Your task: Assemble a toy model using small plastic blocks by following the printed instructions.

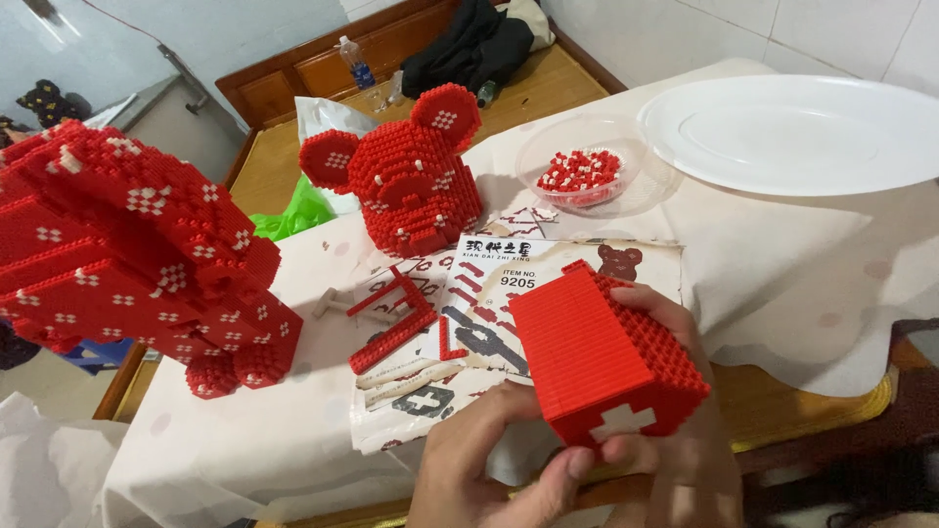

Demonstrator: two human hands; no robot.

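a solid red block of small building bricks (599, 360), box-shaped, held low in the middle of the view above the near table edge. smooth ribbed face of stacked courses turned up and to the left, studded face along the right side, a white cross-shaped patch on the small front end. tilted, the far corner raised toward the instruction sheet (548, 269).

right hand (675, 391) wrapped around the block from the right and behind, fingers lying over the studded side, thumb tip pressed under the front end beside the white cross. left hand (479, 460) coming up from below, palm open toward the block, thumb and one finger touching its lower front corner; gripping only lightly there, not closed around it.

under and behind the block, the printed paper sheet lying flat on the white tablecloth (782, 264), with a few thin red brick frames (396, 323) resting on it. farther back, a red brick bear head (411, 176) with round ears, upright. to the left, a large red brick figure (137, 254) with white specks, lying tilted. back right, a clear bowl of loose red pieces (579, 174) just beside a white oval plate (802, 132). wooden bench (323, 68) behind the table.
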